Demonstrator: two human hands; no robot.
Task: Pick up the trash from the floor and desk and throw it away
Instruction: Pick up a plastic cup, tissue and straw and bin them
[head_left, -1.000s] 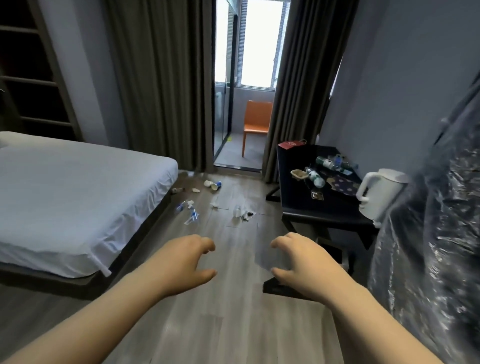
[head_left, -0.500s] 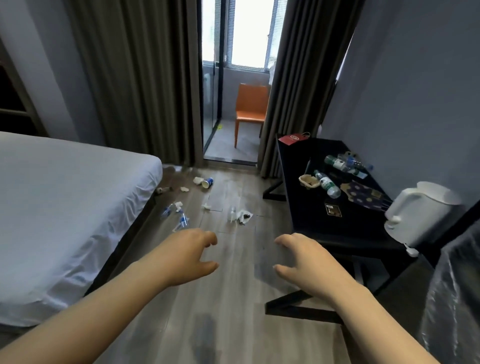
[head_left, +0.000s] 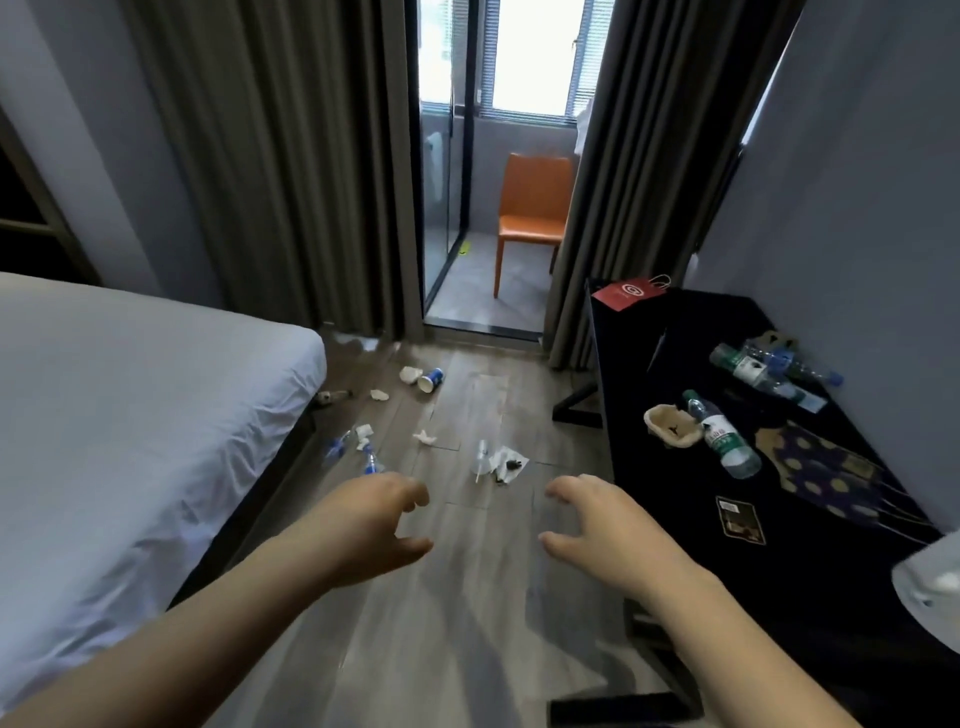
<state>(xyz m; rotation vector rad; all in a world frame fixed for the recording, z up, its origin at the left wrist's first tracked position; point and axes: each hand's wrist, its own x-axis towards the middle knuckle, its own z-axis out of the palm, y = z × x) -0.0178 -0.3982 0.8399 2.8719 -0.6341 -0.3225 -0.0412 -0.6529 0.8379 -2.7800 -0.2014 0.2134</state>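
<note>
Head view: both bare forearms stretch forward over the wooden floor (head_left: 467, 613), palms turned down. The left hand (head_left: 366, 525) and right hand (head_left: 605, 522) hover side by side and apart, thumbs pointing toward each other, fingers loosely curled and holding nothing.

Beyond the hands, trash lies scattered on the floor: a clear cup on a white wrapper (head_left: 501, 462), a crumpled tissue (head_left: 426, 437), a blue paper cup (head_left: 430, 380) farther off, and plastic scraps (head_left: 358, 448) beside the bed (head_left: 130, 415) on the left. On the black desk (head_left: 670, 364) at right lie a green-labelled bottle (head_left: 722, 441) and, farther back, more bottles (head_left: 769, 370).
</note>
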